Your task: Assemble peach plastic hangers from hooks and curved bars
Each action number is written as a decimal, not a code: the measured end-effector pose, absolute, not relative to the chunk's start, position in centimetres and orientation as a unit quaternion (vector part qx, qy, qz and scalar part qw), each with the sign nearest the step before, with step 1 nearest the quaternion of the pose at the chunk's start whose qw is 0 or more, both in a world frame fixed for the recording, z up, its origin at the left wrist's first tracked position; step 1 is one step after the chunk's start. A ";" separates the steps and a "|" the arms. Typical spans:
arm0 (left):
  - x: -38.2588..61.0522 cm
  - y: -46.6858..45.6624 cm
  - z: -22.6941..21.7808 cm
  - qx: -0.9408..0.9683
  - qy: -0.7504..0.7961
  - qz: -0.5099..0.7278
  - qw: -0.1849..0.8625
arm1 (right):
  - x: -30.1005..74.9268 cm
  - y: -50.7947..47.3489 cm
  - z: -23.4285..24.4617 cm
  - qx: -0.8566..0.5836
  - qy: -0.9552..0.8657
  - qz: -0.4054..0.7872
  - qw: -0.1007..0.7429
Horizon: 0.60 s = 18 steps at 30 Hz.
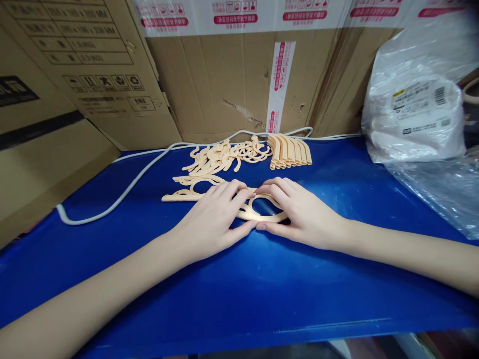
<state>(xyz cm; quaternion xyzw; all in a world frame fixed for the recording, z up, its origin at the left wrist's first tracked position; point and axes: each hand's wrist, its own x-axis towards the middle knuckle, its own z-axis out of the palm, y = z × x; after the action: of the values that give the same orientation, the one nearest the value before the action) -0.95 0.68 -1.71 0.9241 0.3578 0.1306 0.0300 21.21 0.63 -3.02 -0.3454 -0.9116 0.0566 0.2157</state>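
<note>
A flat peach-coloured plastic frame piece (267, 215) with oval openings lies on the blue table mat (239, 299). My left hand (213, 219) rests on its left part, fingers curled over it and thumb at its near edge. My right hand (299, 212) presses on its right part, fingers laid over the top bar, thumb at the lower rim. Both hands grip the same piece, fingertips almost meeting. Another similar peach piece (187, 187) lies just behind the left hand.
Behind lie a loose heap of peach plastic parts (224, 155) and a neat row of curved strips (290, 149). A white cable (123, 192) runs along the back. Cardboard boxes (224, 85) wall the rear and left. Clear plastic bags (415, 114) sit at the right.
</note>
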 end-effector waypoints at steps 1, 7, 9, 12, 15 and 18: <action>-1.0 0.7 -1.7 0.924 0.357 0.131 0.029 | 21.2 0.6 -3.0 -0.343 -0.912 0.062 0.217; -1.3 0.7 -2.1 0.935 0.333 0.115 0.035 | 21.4 0.7 -2.8 -0.297 -0.911 0.153 0.242; -1.3 0.7 -2.2 0.935 0.335 0.106 0.040 | 21.5 0.8 -2.6 -0.308 -0.891 0.205 0.262; -1.2 0.6 -2.2 0.933 0.342 0.098 0.057 | 21.6 1.2 -2.6 -0.355 -0.823 0.300 0.326; -1.0 0.6 -2.1 0.933 0.340 0.102 0.060 | 21.6 1.8 -2.8 -0.393 -0.755 0.364 0.379; -1.0 0.5 -2.1 0.936 0.333 0.103 0.056 | 21.6 2.4 -3.0 -0.412 -0.713 0.412 0.389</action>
<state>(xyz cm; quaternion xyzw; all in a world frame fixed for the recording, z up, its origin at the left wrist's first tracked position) -1.03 0.45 -2.09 0.9357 0.3325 0.1034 0.0563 21.63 2.41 -2.99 -0.4117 -0.7132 0.4124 0.3894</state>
